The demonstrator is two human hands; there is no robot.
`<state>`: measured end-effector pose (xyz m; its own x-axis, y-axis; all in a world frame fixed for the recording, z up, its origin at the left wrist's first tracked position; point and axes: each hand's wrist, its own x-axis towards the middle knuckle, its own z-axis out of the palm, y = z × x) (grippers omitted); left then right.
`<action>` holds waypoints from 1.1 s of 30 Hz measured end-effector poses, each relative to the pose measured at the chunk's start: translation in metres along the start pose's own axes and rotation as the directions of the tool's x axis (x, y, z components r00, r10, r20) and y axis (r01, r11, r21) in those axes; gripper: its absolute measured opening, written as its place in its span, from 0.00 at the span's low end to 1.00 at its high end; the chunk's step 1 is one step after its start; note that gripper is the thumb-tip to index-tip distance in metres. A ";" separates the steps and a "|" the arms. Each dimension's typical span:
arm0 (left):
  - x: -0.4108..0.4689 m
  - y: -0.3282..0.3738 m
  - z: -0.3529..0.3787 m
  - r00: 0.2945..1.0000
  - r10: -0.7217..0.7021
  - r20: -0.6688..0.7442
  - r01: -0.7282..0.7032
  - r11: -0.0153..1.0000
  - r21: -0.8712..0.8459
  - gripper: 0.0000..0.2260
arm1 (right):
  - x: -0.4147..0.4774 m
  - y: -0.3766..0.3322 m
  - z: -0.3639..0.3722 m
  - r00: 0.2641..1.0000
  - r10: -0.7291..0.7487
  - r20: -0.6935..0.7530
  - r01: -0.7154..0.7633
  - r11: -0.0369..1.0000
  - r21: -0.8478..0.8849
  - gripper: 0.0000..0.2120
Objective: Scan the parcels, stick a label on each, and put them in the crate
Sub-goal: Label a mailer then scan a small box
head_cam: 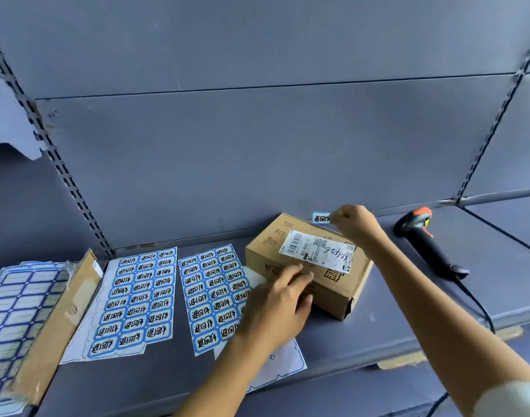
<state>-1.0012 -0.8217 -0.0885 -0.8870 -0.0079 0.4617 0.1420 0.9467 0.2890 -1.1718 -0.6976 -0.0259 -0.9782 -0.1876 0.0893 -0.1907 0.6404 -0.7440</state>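
**Holding a sticker over the parcel**

Pinching a small blue-bordered label between thumb and forefinger, the right hand hangs above the far edge of the parcel. The label sticks out to the left of the fingertips and is clear of the cardboard.

The parcel is a brown cardboard box that sits on the grey shelf, turned at an angle, a little right of the middle. A white shipping label with a barcode and handwriting covers much of its top.

The left hand rests on the parcel's near left side. Its fingers lie fairly straight along the top edge and the thumb is against the side face, so it holds nothing.

Just left of the parcel lie two sheets of printed labels, side by side. The right-hand sheet is partly under the left hand. A white backing sheet shows beneath the left forearm at the shelf's near edge.

At the far left a strip of cardboard lies aslant, with sheets of blank blue-framed labels beyond it.

A black handheld barcode scanner with an orange top lies on the shelf to the right, well apart from the parcel. Its cable runs toward the near edge.
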 end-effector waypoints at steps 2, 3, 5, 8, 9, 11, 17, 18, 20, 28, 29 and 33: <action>0.001 0.002 0.004 0.999 -0.032 0.001 0.032 0.999 -0.036 0.19 | 0.012 0.001 0.005 0.998 0.043 0.044 -0.042 0.999 -0.017 0.10; 0.001 0.001 0.004 0.999 -0.041 -0.007 0.041 0.998 -0.045 0.18 | 0.015 0.000 0.008 0.997 0.053 0.064 -0.051 0.998 -0.023 0.09; -0.001 0.000 0.003 0.999 -0.041 -0.001 0.041 0.998 -0.055 0.16 | 0.020 -0.002 0.014 0.995 0.053 0.081 -0.052 0.998 -0.024 0.10; -0.004 0.001 0.004 0.997 -0.060 0.044 0.064 0.994 -0.091 0.18 | 0.027 -0.002 0.022 0.994 0.061 0.094 -0.058 0.998 -0.039 0.09; -0.005 0.002 0.005 0.997 -0.070 0.044 0.073 0.993 -0.094 0.19 | 0.028 -0.001 0.024 0.991 0.082 0.103 -0.077 0.996 -0.050 0.10; -0.005 0.002 0.007 0.996 -0.085 0.032 0.088 0.993 -0.079 0.19 | 0.029 0.002 0.031 0.987 0.117 0.107 -0.103 0.986 -0.131 0.12; -0.005 0.003 0.006 0.993 -0.111 0.047 0.115 0.989 -0.091 0.20 | 0.028 0.010 0.039 0.999 0.045 -0.015 -0.048 0.939 -0.340 0.18; -0.005 0.004 0.006 0.992 -0.118 0.049 0.122 0.988 -0.091 0.20 | 0.027 0.011 0.037 0.998 0.053 -0.032 -0.061 0.944 -0.325 0.22; -0.006 0.004 0.006 0.992 -0.122 0.044 0.125 0.988 -0.089 0.20 | 0.026 0.016 0.034 0.998 0.060 -0.030 -0.066 0.965 -0.252 0.26; -0.004 0.007 0.004 0.984 -0.162 0.074 0.171 0.977 -0.124 0.19 | 0.020 0.030 -0.012 0.906 0.138 0.401 -0.005 0.949 -0.315 0.23; -0.003 0.008 0.004 0.981 -0.173 0.090 0.184 0.975 -0.125 0.18 | 0.019 0.031 -0.017 0.885 0.145 0.443 0.019 0.938 -0.346 0.21; -0.006 0.010 0.002 0.965 -0.225 0.134 0.245 0.958 -0.151 0.15 | 0.016 0.045 -0.036 0.839 0.080 0.538 -0.141 0.987 0.073 0.11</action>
<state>-0.9953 -0.8119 -0.0897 -0.9469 -0.1779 0.2679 -0.0146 0.8560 0.5168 -1.1993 -0.6450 -0.0337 -0.7915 -0.5072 -0.3410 -0.0441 0.6040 -0.7958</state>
